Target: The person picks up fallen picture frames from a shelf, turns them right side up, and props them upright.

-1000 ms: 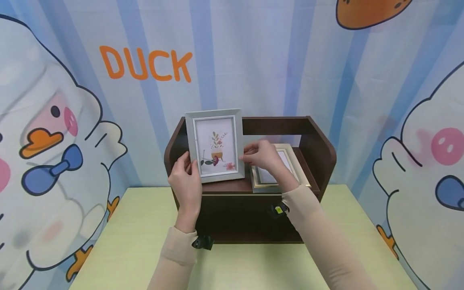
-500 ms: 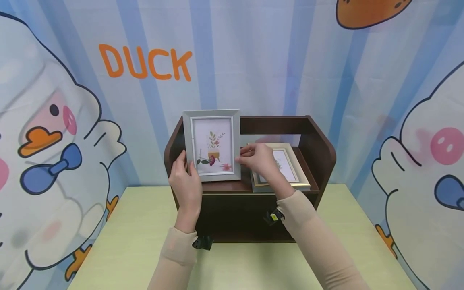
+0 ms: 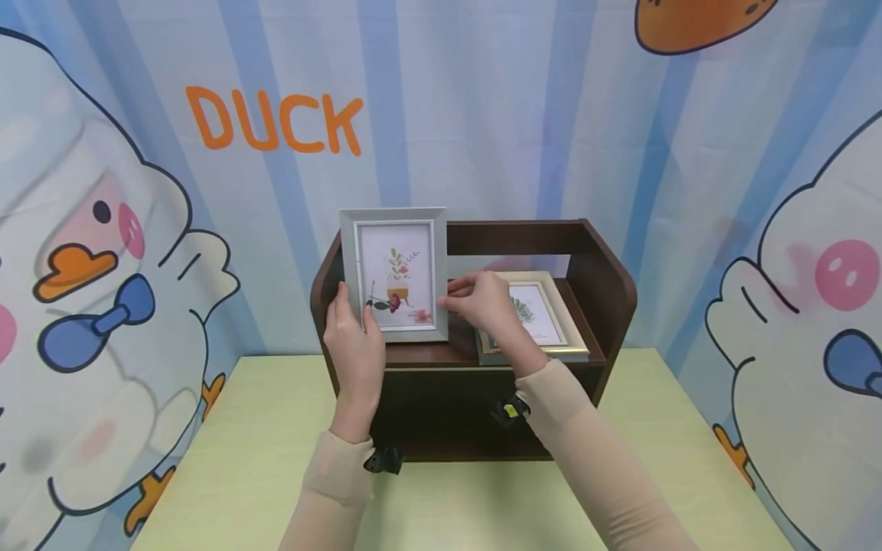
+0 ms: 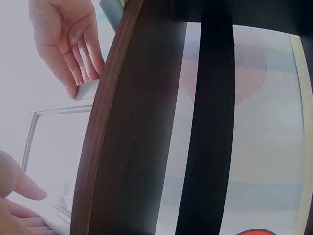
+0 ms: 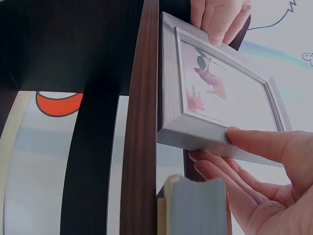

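A silver-grey picture frame [image 3: 395, 275] with a flower print stands upright on the upper board of a dark brown shelf unit [image 3: 475, 413], at its left end. My left hand [image 3: 354, 348] holds the frame's left side, thumb over the front edge; its other fingers reach along that side, partly hidden. With my right hand [image 3: 482, 306] I pinch the frame's right side low down; the right wrist view shows that thumb on the front face and the fingers behind. To the right, a cream-and-gold picture frame [image 3: 566, 325] with a green leaf print lies face up, partly behind my right wrist.
The shelf's raised side panels [image 3: 606, 291] and back rail [image 3: 517, 239] bound the upper board. The unit stands on a pale yellow-green table [image 3: 289, 413]. A blue striped curtain [image 3: 475, 115] with duck drawings hangs behind and at both sides.
The silver-grey picture frame has slid left and straightened from a slight tilt. My right hand has moved left with it, baring more of the leaf print. My left hand has hardly moved.
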Demonstrator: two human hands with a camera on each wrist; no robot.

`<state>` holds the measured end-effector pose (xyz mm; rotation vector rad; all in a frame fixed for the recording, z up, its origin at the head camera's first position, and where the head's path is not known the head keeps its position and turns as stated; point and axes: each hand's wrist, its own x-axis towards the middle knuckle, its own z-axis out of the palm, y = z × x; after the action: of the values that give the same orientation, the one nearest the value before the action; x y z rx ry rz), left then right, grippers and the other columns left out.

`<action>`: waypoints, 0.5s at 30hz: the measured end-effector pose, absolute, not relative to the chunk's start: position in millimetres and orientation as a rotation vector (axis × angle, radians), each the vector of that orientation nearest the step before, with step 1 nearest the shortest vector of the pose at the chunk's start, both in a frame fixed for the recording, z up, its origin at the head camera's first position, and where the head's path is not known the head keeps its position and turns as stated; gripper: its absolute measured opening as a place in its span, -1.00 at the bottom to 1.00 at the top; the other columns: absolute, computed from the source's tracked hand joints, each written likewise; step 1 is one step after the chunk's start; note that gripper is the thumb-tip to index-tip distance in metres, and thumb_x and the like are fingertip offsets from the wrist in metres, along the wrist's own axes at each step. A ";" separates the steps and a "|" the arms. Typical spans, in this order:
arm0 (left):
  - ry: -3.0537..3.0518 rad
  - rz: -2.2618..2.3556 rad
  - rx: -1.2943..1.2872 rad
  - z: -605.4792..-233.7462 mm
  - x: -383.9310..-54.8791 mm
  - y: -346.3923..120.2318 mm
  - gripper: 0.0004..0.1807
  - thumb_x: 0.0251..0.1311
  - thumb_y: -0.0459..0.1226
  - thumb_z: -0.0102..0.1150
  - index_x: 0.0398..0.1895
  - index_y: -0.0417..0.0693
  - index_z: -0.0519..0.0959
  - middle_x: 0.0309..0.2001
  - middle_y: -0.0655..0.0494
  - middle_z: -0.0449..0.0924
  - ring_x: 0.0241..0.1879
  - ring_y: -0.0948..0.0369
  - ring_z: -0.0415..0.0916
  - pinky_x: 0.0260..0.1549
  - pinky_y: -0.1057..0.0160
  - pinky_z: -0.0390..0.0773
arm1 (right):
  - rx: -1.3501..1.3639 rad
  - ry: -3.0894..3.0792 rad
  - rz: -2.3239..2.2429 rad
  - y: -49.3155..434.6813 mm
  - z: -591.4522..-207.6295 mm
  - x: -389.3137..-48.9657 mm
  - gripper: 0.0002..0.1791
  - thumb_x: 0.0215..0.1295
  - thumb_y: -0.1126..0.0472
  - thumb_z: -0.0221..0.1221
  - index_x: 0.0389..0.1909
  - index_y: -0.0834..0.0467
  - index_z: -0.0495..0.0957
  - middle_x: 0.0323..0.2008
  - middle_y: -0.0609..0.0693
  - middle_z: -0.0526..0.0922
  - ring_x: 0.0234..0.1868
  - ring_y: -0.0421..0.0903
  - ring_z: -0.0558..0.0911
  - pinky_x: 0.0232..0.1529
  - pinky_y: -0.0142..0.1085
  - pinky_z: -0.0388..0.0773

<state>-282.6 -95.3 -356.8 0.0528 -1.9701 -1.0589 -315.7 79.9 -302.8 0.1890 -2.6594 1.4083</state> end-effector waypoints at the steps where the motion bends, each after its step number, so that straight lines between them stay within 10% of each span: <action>1: -1.977 -1.058 0.052 -356.4 -282.8 -95.0 -0.46 0.26 -0.41 0.09 0.32 -0.32 0.29 0.20 -0.28 0.41 0.19 -0.12 0.41 0.10 -0.04 0.49 | 0.185 -2.657 1.406 79.5 -302.7 -315.7 -0.65 0.11 0.12 0.34 -0.11 0.21 0.63 -0.21 0.10 0.74 -0.27 -0.06 0.73 -0.31 -0.29 0.65; 15: -1.977 -1.074 0.054 -353.7 -279.8 -89.4 -0.40 0.25 -0.39 0.11 0.35 -0.36 0.23 0.29 -0.30 0.29 0.28 -0.11 0.30 0.21 -0.01 0.39 | 0.159 -2.660 1.393 74.8 -299.2 -316.2 -0.67 0.10 0.15 0.35 -0.14 0.24 0.63 -0.21 0.11 0.73 -0.26 -0.06 0.72 -0.31 -0.32 0.65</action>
<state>-279.8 -89.4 -353.7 0.0535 -1.9767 -1.0739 -316.2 74.8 -299.2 0.1595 -2.6596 1.3927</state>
